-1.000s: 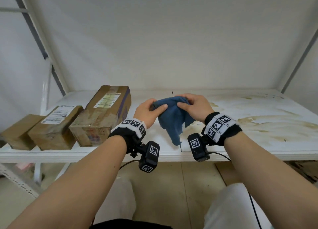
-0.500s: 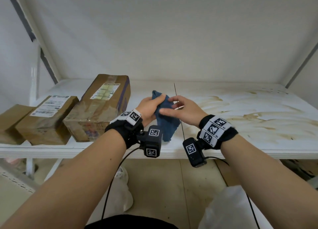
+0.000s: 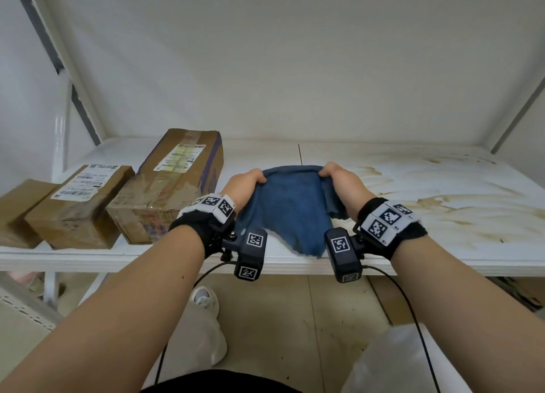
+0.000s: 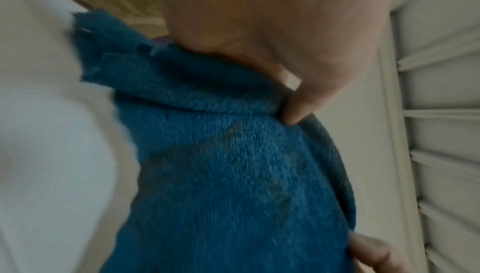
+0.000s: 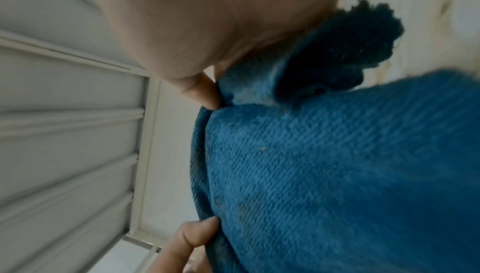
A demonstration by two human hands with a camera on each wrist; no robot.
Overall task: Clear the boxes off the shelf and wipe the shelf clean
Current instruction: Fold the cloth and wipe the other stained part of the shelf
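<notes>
A blue cloth (image 3: 290, 208) hangs stretched between my two hands just above the white shelf (image 3: 442, 254). My left hand (image 3: 246, 181) pinches its upper left corner and my right hand (image 3: 337, 178) pinches its upper right corner. The wrist views show the blue cloth (image 4: 233, 164) (image 5: 337, 164) up close, gripped between thumb and fingers. Three brown cardboard boxes stand on the shelf's left part: a long taped box (image 3: 174, 183), a smaller labelled box (image 3: 79, 206) and a plain box (image 3: 17, 209) at the far left edge.
Brown stains (image 3: 460, 203) streak the shelf's right half. A dark seam (image 3: 299, 153) runs across the shelf's middle. Metal uprights (image 3: 62, 65) frame the left and right sides. Below lie a tan floor (image 3: 295, 319) and a white shoe (image 3: 205, 301).
The cloth was bunched between my hands; they have moved apart and spread it flat by its top corners. The boxes stand as before.
</notes>
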